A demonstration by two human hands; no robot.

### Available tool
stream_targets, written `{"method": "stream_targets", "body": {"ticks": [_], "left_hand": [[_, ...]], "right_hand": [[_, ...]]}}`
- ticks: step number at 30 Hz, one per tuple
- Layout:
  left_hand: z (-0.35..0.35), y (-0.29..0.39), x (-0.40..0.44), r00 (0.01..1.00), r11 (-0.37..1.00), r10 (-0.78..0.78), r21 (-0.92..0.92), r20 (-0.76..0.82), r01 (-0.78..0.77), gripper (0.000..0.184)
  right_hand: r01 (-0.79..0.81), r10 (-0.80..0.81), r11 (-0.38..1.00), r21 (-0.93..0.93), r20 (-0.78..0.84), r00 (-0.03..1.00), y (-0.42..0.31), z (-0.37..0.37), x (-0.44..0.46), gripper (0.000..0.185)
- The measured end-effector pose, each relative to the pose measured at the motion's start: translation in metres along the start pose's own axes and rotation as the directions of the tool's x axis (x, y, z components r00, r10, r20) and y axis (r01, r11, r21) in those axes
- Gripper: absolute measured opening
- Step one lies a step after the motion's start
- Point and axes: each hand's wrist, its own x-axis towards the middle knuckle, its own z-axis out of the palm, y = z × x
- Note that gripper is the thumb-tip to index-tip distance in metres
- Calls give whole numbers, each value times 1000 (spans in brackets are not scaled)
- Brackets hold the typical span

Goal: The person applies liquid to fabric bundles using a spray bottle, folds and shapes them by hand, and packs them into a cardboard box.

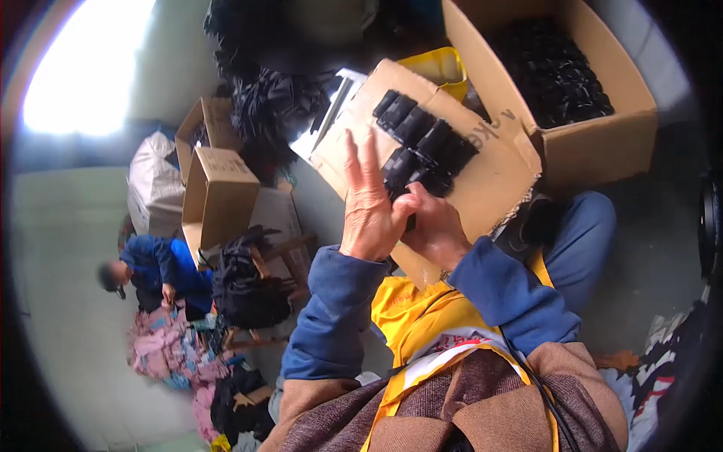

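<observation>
Several small black bundles, apparently folded or rolled cloth [433, 139], lie in rows on a flat piece of cardboard [489, 184] in front of me. My left hand [370, 218] is at the near left edge of the rows, its fingers stretched upward and its thumb against the fingers of the other hand. My right hand [438, 232] is curled closed beside it. A dark piece [410, 223] shows in the gap between both hands, mostly hidden by the right hand's fingers, which appear to grip it.
A large open carton [595, 143] packed with black bundles stands at the upper right. Behind the cardboard is a yellow container [437, 64]. Dark cloth [275, 102] is heaped at the upper left. At the far left, a person in blue [169, 264] handles pink cloth [169, 339].
</observation>
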Motion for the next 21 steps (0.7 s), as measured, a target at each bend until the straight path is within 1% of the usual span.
{"method": "stream_targets", "body": {"ticks": [1,3,5,6,7,9,10,11,13,14,17,21], "left_hand": [[2,4,1,994,988,-77,-140,-75,66,80],[8,-3,6,959,933,-159,-354,-235,67,73],[2,-12,7,875,752,-352,-657,-333,52,68],[-10,-14,4,885,730,-300,-683,-355,-26,74],[-18,-13,1,858,764,-352,-645,-375,32,82],[-32,-10,1,848,768,-349,-640,-399,15,76],[-34,-8,2,835,790,-340,-614,-433,4,72],[-37,-7,0,828,791,-346,-612,-441,5,72],[-39,-4,0,819,829,-316,-559,-478,-7,67],[-40,-1,-2,807,842,-302,-538,-508,-24,62],[-42,6,-5,822,865,-251,-499,-512,-46,61],[-33,4,-9,843,901,-228,-433,-488,-7,60]], "right_hand": [[-1,1,1000,-23,-23,1000,-1,-3,-2,39],[15,-16,1000,-23,-39,999,-2,-12,-6,41],[28,-29,999,-18,-32,999,-1,-14,-11,43],[35,-35,999,-11,-21,999,-3,-19,-15,46],[32,-32,999,-13,-19,999,-2,-18,-18,46],[31,-34,997,-69,-41,999,0,-16,-19,48],[37,-39,998,-59,-30,999,-2,-18,-21,49],[45,-46,997,-59,-20,999,-3,-17,-22,49],[17,-21,994,-108,-30,999,-3,-17,-23,56],[16,-20,994,-110,-36,999,-3,-18,-23,56],[28,-31,994,-104,-27,999,-2,-19,-24,58],[59,-64,991,-120,-39,997,-3,-19,-26,57]]}}
